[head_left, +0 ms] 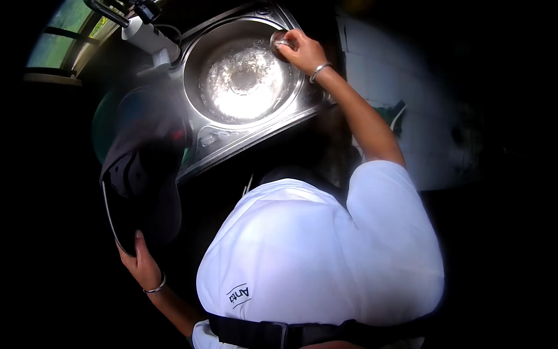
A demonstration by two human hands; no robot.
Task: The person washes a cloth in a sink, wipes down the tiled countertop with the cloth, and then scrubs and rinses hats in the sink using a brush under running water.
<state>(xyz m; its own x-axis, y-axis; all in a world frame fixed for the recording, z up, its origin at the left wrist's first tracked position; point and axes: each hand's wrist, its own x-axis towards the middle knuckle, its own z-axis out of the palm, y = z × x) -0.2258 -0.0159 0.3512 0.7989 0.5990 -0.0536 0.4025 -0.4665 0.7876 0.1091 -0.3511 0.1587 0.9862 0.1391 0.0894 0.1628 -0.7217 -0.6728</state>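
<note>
At the upper right rim of the round steel sink (192, 93), my right hand (307, 53) pinches a small, round, dark metallic object (278, 41). Its details are partly hidden by my fingers. Bright light reflects off the wet-looking bottom of the sink. At the lower left, my left hand (141, 266) has its thumb and fingers closed round the lower edge of a large dark object (165, 200) with a thin pale rim. Shadow and glare blur its shape, so I cannot tell exactly what it is. Each wrist carries a silver bangle.
A white fixture (142, 38) with a dark spout stands at the sink's upper left, near a window (55, 43). Behind the dark object is something green and round (104, 125). White tiles (427, 116) are on the right, with a small green item (390, 115).
</note>
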